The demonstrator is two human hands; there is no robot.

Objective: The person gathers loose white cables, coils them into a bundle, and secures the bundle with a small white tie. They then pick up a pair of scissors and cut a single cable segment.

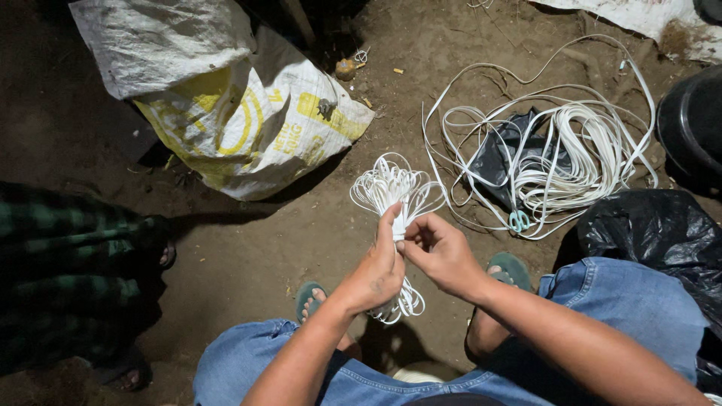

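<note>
My left hand (pixel 377 267) grips the waist of a small bundle of white flat cord (pixel 392 188), whose loops fan out above the hand and hang below it. My right hand (pixel 440 252) pinches the cord at the same waist, fingertips touching the left thumb. Both hands are held over the dirt floor between my knees in blue jeans (pixel 624 308). My feet in green sandals (pixel 308 295) rest below.
A big loose pile of white cord (pixel 579 150) lies at the right on a dark cloth, with teal-handled scissors (pixel 519 220) at its near edge. White and yellow woven sacks (pixel 248 113) sit upper left. Black plastic bag (pixel 662 233) and dark bucket (pixel 696 120) at right. Another person's checked trousers (pixel 68 271) at left.
</note>
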